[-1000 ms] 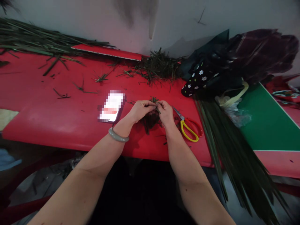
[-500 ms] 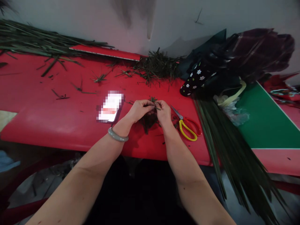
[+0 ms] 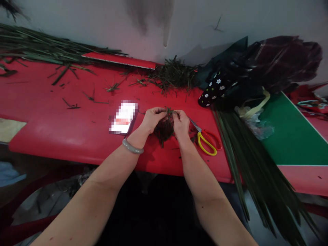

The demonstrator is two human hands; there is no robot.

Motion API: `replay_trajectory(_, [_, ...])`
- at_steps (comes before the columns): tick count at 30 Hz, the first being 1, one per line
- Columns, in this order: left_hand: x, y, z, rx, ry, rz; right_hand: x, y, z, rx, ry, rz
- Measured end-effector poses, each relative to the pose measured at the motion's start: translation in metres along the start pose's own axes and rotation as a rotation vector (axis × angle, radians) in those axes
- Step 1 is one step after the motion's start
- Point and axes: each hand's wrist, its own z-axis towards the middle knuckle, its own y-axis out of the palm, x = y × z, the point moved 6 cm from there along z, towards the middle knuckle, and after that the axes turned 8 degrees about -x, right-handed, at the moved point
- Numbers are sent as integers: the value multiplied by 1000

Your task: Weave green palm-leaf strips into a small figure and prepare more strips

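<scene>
My left hand (image 3: 153,119) and my right hand (image 3: 181,123) face each other over the red table. Between their fingertips is a small piece of green leaf strips (image 3: 169,111), pinched from both sides; its exact shape is too small to make out. Beneath the hands lies a dark heap of leaf scraps (image 3: 164,132), partly covered by the fingers. Scissors (image 3: 207,141) with one yellow and one red handle rest just right of my right hand, their blades pointing toward it. A lit phone (image 3: 124,118) lies left of my left hand.
Long green leaves (image 3: 253,171) hang over the table's front edge at right. More leaf strips (image 3: 46,44) are piled at the back left, with a heap of cuttings (image 3: 176,73) by the wall. A flowered black umbrella (image 3: 211,89) and dark plastic bag (image 3: 287,63) sit back right.
My hands have drawn slightly apart at the fingertips, and more of the green piece shows between them. The whole view has shifted a little; the scissors and phone stay put.
</scene>
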Motion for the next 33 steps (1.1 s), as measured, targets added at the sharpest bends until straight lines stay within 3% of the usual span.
replay_trajectory(5, [-2,-7,1,43,-11,-106,-16,4,-6,-60,-99,-36])
replay_trajectory(14, [-10,-8,3,-31,-7,66,-34,-3,-8,-63,-341,-161])
replay_trajectory(23, [-10,5,-5,-193,-73,127,-28,-2,-5,-114,-256,-107])
replay_trajectory(33, [-5,9,-8,-230,-159,-9,-7,7,1,-198,49,308])
